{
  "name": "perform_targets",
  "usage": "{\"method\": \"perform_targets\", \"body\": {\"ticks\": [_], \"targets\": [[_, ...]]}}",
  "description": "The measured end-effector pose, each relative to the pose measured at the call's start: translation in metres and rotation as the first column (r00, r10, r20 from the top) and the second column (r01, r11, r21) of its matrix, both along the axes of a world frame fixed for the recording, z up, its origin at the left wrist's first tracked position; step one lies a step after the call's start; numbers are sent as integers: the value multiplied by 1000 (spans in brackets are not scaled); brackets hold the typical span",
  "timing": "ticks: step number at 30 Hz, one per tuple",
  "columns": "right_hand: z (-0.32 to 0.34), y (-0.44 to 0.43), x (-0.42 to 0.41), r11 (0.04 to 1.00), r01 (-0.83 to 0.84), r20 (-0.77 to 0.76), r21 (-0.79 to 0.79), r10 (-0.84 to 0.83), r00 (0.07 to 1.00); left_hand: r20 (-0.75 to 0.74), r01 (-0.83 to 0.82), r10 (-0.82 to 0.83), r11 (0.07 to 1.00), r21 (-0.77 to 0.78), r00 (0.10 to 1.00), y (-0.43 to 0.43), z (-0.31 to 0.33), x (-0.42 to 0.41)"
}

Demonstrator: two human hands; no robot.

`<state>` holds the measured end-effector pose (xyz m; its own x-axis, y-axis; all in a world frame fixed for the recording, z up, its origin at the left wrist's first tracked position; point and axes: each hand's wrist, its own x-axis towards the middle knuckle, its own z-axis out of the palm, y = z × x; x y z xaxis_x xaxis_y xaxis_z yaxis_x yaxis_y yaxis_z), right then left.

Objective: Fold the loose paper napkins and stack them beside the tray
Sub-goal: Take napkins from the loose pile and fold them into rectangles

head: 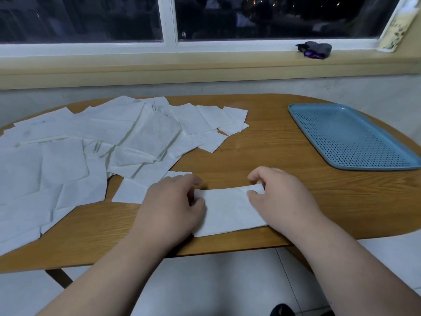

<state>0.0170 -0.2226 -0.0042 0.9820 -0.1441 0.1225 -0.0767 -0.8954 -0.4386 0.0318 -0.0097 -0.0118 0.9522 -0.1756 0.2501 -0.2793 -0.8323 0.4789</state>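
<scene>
The left hand (169,201) and right hand (281,197) each pinch one end of a white folded paper napkin (227,210) lying between them on the oval wooden bench (262,151). A spread of loose white paper napkins (79,144) lies beyond the left hand, and a blue perforated plastic tray (350,137) sits well beyond the right hand.

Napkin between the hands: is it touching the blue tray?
Apart. The head view shows a stretch of bare table between the napkin and the tray.
</scene>
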Motion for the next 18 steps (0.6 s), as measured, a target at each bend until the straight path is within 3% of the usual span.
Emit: {"method": "perform_targets", "body": {"ticks": [3, 7, 14, 18], "targets": [[3, 1, -4, 997, 17, 29, -76, -15, 999, 65, -14, 15, 1000, -17, 998, 4, 1, 0], [5, 9, -7, 1000, -8, 77, -20, 9, 997, 62, -92, 96, 994, -57, 993, 22, 3, 0], [13, 77, 28, 976, -215, -95, 35, 218, 971, 42, -181, 187, 976, -121, 981, 52, 4, -12], [21, 109, 61, 975, -220, -193, -19, 212, 958, 49, -191, 198, 974, -121, 979, 77, 6, -5]]}}
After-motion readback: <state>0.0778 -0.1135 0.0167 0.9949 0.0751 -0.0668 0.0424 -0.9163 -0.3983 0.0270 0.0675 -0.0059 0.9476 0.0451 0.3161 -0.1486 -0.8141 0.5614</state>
